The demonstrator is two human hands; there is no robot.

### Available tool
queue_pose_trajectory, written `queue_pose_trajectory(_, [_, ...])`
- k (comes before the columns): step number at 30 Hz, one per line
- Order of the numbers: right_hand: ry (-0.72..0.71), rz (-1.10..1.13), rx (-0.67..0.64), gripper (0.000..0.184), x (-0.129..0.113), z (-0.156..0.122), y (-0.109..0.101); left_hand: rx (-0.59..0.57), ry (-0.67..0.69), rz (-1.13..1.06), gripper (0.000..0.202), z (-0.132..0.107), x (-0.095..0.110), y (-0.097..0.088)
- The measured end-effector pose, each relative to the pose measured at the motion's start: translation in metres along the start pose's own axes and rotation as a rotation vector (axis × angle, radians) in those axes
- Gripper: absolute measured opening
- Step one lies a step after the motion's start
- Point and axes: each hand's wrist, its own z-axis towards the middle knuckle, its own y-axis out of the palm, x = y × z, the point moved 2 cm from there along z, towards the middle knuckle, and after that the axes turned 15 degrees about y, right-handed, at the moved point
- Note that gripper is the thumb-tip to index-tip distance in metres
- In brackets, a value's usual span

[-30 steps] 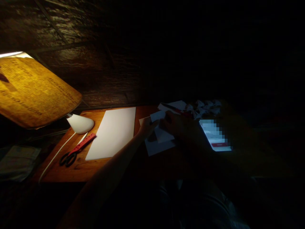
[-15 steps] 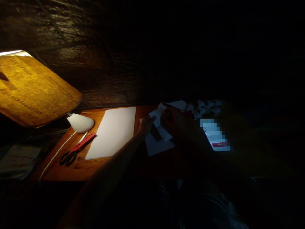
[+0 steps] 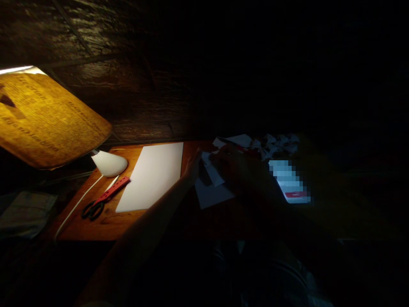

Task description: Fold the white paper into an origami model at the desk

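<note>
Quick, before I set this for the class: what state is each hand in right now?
Left hand: looks open, fingers at the edge of the paper.
Right hand: on the paper; too dark to tell if closed.

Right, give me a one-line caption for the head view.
Head view: left hand and right hand handling white paper sheets on a wooden desk, beside a red ruler and scissors.

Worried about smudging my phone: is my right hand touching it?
Apart: the head view shows the right hand over the papers, clear of the lit phone, with a dark gap between.
</note>
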Motion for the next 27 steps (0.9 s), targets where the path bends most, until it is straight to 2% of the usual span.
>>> queue_pose_trajectory(6, [-0.034,0.08,-0.005,0.024,0.006,0.002,0.003,-0.065,0.046,0.004,0.041,-0.005,0.013,0.003])
queue_pose_trajectory(10, [-0.044,0.136,0.05,0.018,0.0,0.003,-0.002,-0.076,0.032,0.005,0.042,-0.005,0.018,0.005])
queue_pose_trajectory(20, [-0.022,0.117,0.089,0.013,-0.006,0.005,-0.004,-0.071,-0.031,0.047,0.047,-0.003,0.011,0.001])
queue_pose_trajectory(24, [0.064,0.152,0.084,0.016,-0.01,0.004,-0.01,-0.062,-0.032,0.084,0.044,-0.003,0.01,0.0])
queue_pose_trajectory(27, [0.165,0.173,0.031,0.017,-0.013,0.003,-0.015,-0.068,-0.012,0.102,0.04,-0.002,0.01,-0.001])
